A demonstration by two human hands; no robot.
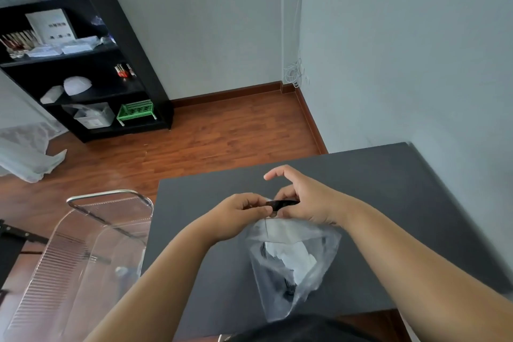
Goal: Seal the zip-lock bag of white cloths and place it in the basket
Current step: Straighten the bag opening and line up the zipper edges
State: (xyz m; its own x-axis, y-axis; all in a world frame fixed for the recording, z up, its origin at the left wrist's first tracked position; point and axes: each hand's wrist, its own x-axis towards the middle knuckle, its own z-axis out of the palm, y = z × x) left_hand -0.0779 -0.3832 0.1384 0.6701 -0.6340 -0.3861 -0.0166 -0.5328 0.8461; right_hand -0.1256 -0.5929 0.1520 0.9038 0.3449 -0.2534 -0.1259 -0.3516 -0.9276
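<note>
Dark clothing (299,330) at the bottom edge; both forearms reach out over a grey table (388,189).

Zip-lock bag (291,266) hangs upright above the table between the two hands, clear plastic, white cloths (294,255) visible inside. Left hand (238,214) pinches the bag's top edge — fingers curled on it. Right hand (305,203) pinches the same edge just beside the left, at a dark strip, index finger raised free. Clear basket (91,244) with a metal rim stands left of the table, apart from the bag. Black shelf unit (91,64) stands against the far wall.
</note>
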